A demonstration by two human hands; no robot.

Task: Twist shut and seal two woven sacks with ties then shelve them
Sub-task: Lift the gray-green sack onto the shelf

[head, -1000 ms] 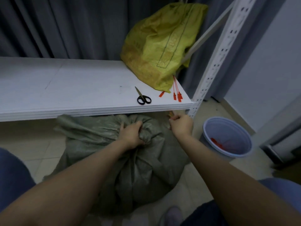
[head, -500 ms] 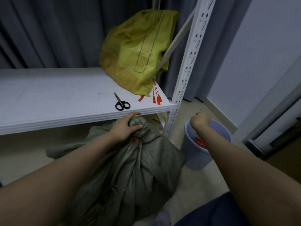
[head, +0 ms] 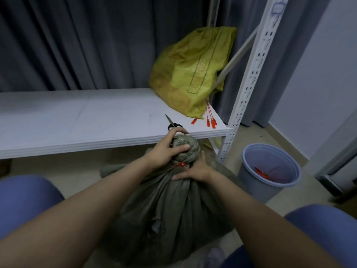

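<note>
Our right hand point(head: 195, 169), over the blue plastic bucket point(head: 270, 165) half a second ago, now lies flat on the grey-green woven sack point(head: 173, 209) on the floor, beside its red tie point(head: 180, 165). Our left hand point(head: 166, 151) clenches the twisted neck; we judge lifting to the white shelf point(head: 77, 120) comes next.

I see a white shelf point(head: 77, 117) carrying a yellow sack point(head: 191, 74) at its right end, scissors point(head: 172, 123) near the front edge, and red ties point(head: 209, 120) beside them. On the tiled floor point(head: 274, 136) stand a green sack point(head: 173, 209) and a blue bin point(head: 270, 165).
</note>
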